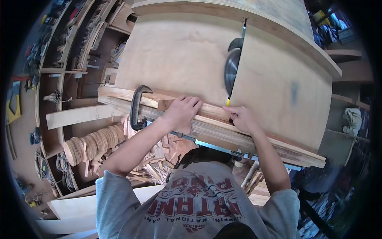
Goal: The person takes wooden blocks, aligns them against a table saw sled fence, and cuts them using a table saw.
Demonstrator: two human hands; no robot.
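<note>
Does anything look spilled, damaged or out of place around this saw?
Two things: loose wood offcuts lie jumbled below the work surface, looking untidy, and a bluish smudge marks the otherwise pale plywood right of the saw blade. Nothing looks clearly broken.

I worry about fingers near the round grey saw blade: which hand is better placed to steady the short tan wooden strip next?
Probably the left hand: it rests on the strip, farther from the blade. The right hand sits at the strip's end, nearer.
</note>
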